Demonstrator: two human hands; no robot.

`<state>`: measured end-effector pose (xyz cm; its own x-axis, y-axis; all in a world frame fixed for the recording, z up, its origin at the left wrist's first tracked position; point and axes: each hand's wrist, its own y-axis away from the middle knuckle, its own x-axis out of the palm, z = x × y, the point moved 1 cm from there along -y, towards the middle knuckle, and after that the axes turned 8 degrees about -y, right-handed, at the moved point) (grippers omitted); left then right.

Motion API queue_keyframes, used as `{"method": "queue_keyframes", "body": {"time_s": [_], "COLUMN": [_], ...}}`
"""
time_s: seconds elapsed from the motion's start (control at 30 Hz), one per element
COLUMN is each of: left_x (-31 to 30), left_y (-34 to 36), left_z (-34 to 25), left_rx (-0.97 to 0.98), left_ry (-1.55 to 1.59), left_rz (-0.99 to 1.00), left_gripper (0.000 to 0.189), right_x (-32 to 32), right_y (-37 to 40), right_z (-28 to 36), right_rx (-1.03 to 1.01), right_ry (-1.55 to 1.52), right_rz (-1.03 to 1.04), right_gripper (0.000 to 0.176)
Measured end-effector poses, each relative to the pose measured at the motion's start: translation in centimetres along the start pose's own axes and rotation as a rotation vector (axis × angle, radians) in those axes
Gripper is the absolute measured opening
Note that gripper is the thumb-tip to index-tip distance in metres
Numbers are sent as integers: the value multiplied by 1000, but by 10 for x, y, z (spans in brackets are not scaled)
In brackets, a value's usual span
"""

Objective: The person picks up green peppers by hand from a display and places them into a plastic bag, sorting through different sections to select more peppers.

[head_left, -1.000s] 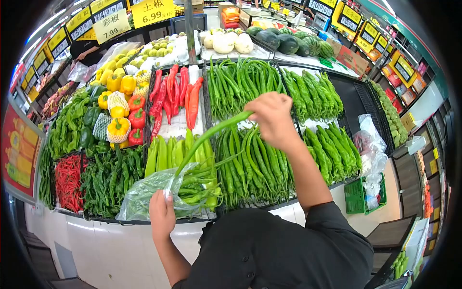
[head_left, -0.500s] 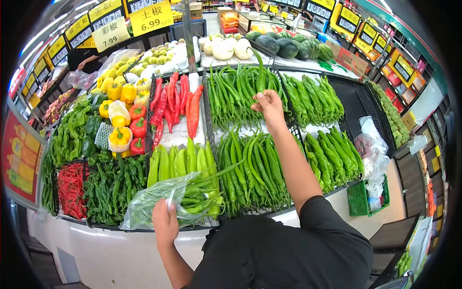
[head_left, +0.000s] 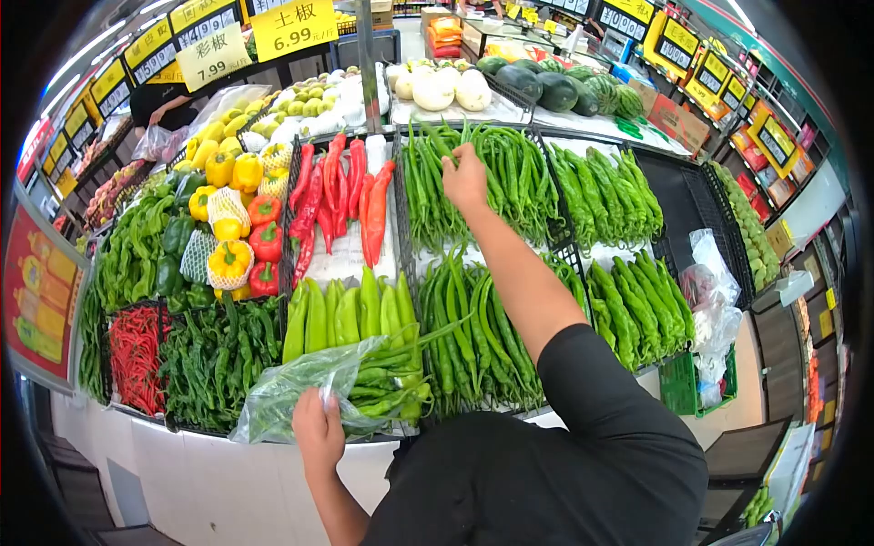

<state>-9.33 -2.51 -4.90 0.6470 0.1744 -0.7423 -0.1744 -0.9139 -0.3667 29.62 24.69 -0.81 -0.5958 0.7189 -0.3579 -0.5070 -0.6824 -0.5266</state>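
Low and left of centre, my left hand (head_left: 319, 426) grips a clear plastic bag (head_left: 296, 387). Several long green peppers (head_left: 378, 378) lie in the bag and stick out at its right. My right hand (head_left: 464, 177) is closed over the upper left part of the back tray of long green peppers (head_left: 523, 173), with its fingertips on a green pepper (head_left: 440, 141). Light green peppers (head_left: 346, 314) are just above the bag. A front pile of green peppers (head_left: 473, 337) lies below my right forearm.
Red peppers (head_left: 373, 214) and yellow peppers (head_left: 229, 262) lie to the left, beyond small red chillies (head_left: 137, 359). Watermelons (head_left: 557, 93) and white melons (head_left: 432, 91) stand at the back. A green crate (head_left: 678, 382) is at the right. Another person's hand (head_left: 166, 109) shows at the far left.
My right hand has moved left and slightly up across the back green peppers. The pepper that stood upright at its fingers is now lower and tilted. My left hand still holds the bag.
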Motion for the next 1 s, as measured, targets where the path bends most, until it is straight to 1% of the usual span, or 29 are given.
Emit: {"method": "queue_keyframes", "body": {"time_s": [0.03,0.07,0.17,0.3,0.4,0.5,0.6,0.7,0.9,1.0], "left_x": [0,-1,-1,0,1,2,3,3,3,4], "left_y": [-2,-3,-5,-5,-6,-6,-6,-5,-6,-6], "left_z": [-1,-2,-2,-2,-1,1,1,1,1,2], "left_rx": [5,9,-6,-15,-15,-21,-25,-18,-15,2], "left_ry": [3,6,23,29,24,12,9,0,5,-1], "left_rz": [-7,-16,-8,6,0,2,-7,-16,-11,-12], "left_gripper": [14,14,15,15,15,16,17,17,17,17], "right_x": [4,6,12,18,22,25,31,36,29,20], "right_y": [4,10,23,28,26,24,26,30,33,37], "right_z": [-4,-10,-19,-23,-27,-25,-24,-29,-36,-38], "right_rx": [-75,56,-15,-29,-47,-48,-49,-84,-84,-108], "right_ry": [165,211,385,465,472,518,587,615,578,529], "right_rz": [28,144,291,374,335,346,422,439,539,500], "right_gripper": [24,25,25,25,23,24,25,26,24,23]}}
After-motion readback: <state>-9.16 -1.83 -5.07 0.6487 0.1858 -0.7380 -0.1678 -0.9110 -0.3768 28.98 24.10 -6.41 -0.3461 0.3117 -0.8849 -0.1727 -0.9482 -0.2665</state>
